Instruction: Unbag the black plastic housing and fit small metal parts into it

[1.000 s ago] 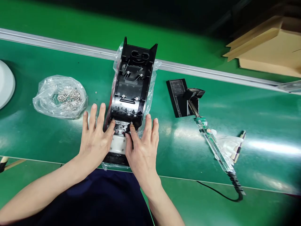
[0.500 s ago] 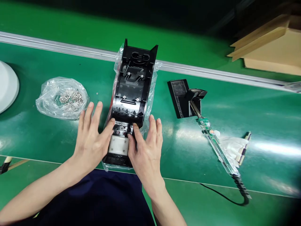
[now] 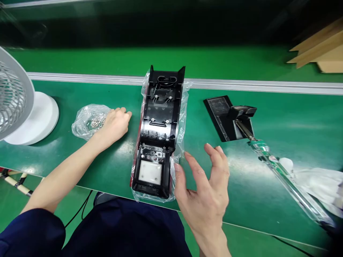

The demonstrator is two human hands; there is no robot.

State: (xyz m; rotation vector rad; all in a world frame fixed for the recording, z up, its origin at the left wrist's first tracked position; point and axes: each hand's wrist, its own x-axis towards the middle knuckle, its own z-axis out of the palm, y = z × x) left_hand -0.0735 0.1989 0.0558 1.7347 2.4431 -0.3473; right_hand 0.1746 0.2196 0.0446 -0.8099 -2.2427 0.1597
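A long black plastic housing (image 3: 163, 107) lies open side up on a clear plastic sheet (image 3: 183, 123), with a whitish plate (image 3: 150, 172) screwed into its near end. My left hand (image 3: 115, 124) is to the left of it, low over the bench, with its fingers curled under; whatever they hold is hidden. Just left of that hand sits a clear plastic bag (image 3: 81, 123) holding many small metal parts (image 3: 97, 123). My right hand (image 3: 205, 182) is open beside the housing's near right side, fingers apart, thumb close to the plastic sheet.
A soldering iron (image 3: 284, 173) rests in its black stand (image 3: 221, 116) on the right, with white crumpled material (image 3: 318, 185) beside it. At the far left stands a fan (image 3: 13, 96) on a round white base (image 3: 45, 117). A metal rail (image 3: 230, 85) runs along the bench's back.
My left hand has left the housing and moved left to the bag, its fingers now curled. My right hand has drawn back to the right of the housing. The view has shifted.
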